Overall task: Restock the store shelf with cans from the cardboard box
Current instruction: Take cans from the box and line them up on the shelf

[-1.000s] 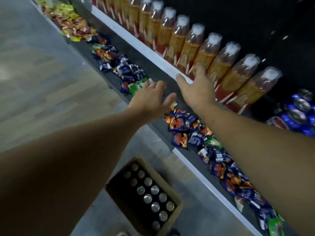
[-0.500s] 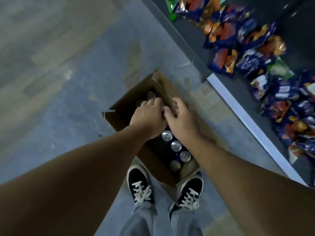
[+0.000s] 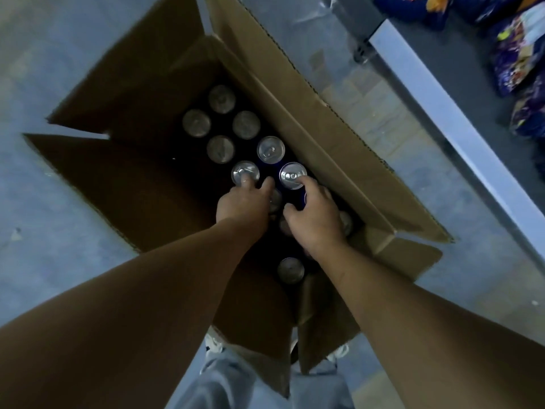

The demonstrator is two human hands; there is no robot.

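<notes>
1. the person is bending over the open cardboard box, which is standing on the grey floor just beside the store shelf. both hands are sitting low inside it, so the step in hand is looking like a pick-up rather than a placing.
2. the left hand is holding a silver-lidded can by its top, with a fingertip lying on the lid and the thumb lying against the near side. the lower fingers are hiding, so the grip is a judgement.
3. the right hand is gripping a blue-sided can at the rim, with the forefinger on the lid edge and the thumb curling round the other side. this can is looking brighter and higher than its neighbours, so it may be sitting a little raised.
4. the box is holding plenty more. five upright cans are showing in a staggered double row at the far end, and one near can is standing between the forearms. at least two more lids are peeking out from under the hands. lids are showing only along the right side, and the left part is too dark to read.
5. the shelf is showing only its pale front edge and some snack packets. no cans are showing on it here, so i cannot tell how many are already stocked.
6. judging by the box, a good share of the restocking is remaining: these two cans are needing carrying to the shelf, then the rest.
</notes>
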